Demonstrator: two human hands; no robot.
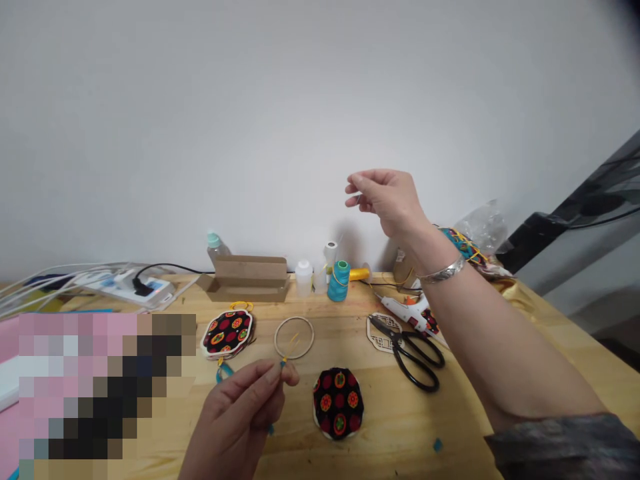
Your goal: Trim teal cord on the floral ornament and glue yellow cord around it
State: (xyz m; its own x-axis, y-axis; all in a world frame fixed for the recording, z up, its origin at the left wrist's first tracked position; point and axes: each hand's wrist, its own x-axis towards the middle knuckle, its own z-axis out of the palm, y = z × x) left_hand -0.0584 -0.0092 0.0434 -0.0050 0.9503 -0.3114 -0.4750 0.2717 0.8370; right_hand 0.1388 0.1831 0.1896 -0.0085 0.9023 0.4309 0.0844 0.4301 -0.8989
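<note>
Evidently the work is fine threading: the left hand (245,407) is pinched shut, thumb against forefinger, on a small bead (283,363) with a short yellow thread (294,344) rising from it, low over the bench (500,413) and just in front of the ring (295,337). The right hand (387,197) is lifted well above the bench, fingers curled and tips pressed together as if on a needle or the far end of a strand (I cannot make out what, if anything, is between them).

I judge the bead to be nearly weightless, hard and slick, apt to skip away if the pinch loosens; fingertips on its sides look like the only sensible hold. The thread is limp and will not stay where it is put, so it wants taking close to its end.

Any strand running between the two hands is too thin to see against the wall. The left hand covers part of what it holds, and a teal bit (223,372) beside it is half hidden. The fabric disc (338,403) lies flat near that hand; scissors (415,353) lie further right, beside the right forearm. A blurred block masks the bench's left corner.
</note>
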